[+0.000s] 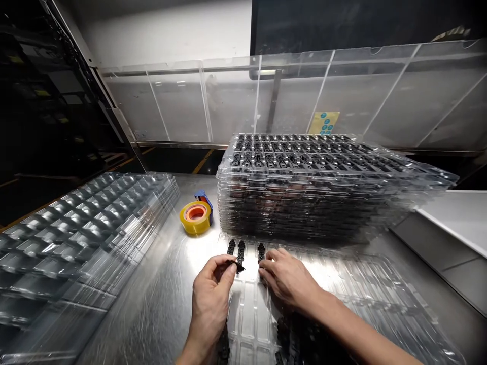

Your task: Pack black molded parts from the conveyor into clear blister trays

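Pinched between the thumb and fingers of my left hand [213, 294] is a small black plastic part [239, 265]. My right hand [291, 279] has its fingers closed on another black part [261, 252], which stands in a slot of a clear plastic tray [249, 309]. Left of it in the same tray, two similar black parts [241, 252] sit side by side in the far row of slots. More black parts [287, 337] lie beneath my right forearm, partly in shadow.
A tall stack of clear trays [266, 203] filled with black parts stands behind my hands. At left is another stack of clear trays [95, 223]. A yellow tape roll [186, 220] in a blue dispenser lies between them on the metal table [163, 299]. A clear panel [232, 106] rises behind.
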The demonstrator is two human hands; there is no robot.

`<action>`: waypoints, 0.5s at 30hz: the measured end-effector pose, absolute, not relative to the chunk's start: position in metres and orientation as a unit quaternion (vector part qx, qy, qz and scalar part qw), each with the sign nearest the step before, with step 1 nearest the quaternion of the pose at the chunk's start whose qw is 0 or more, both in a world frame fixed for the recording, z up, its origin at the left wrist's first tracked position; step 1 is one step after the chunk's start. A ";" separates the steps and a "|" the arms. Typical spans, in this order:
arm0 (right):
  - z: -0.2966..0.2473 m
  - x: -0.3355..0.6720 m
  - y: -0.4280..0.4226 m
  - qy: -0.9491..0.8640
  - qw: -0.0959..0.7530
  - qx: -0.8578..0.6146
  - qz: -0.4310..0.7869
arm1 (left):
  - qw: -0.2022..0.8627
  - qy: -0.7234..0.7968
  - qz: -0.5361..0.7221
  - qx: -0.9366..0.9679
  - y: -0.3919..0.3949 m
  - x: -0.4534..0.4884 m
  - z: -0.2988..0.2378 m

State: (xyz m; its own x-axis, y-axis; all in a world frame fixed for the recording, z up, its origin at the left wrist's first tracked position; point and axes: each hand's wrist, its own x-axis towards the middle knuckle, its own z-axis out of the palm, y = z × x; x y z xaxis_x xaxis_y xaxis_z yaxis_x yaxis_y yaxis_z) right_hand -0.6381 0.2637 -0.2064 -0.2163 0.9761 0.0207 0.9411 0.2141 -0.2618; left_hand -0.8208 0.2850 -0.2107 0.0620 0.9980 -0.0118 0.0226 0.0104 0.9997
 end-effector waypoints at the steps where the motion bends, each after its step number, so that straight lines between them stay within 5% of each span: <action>1: -0.207 -0.635 0.263 -0.773 0.100 -0.618 0.103 | 0.491 0.483 0.478 0.544 0.289 -0.819 -0.211; 15: -0.203 -0.565 0.122 -0.624 0.264 -0.697 0.235 | 0.077 0.368 0.276 0.885 0.323 -0.807 -0.223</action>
State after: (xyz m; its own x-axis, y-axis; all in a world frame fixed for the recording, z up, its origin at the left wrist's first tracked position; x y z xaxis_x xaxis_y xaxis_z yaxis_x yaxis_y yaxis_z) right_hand -0.5645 0.1223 -0.2034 0.1118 0.9937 0.0015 0.7463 -0.0829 -0.6605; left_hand -0.8072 0.3229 -0.2227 0.5765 0.6942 0.4310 0.6095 -0.7166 0.3389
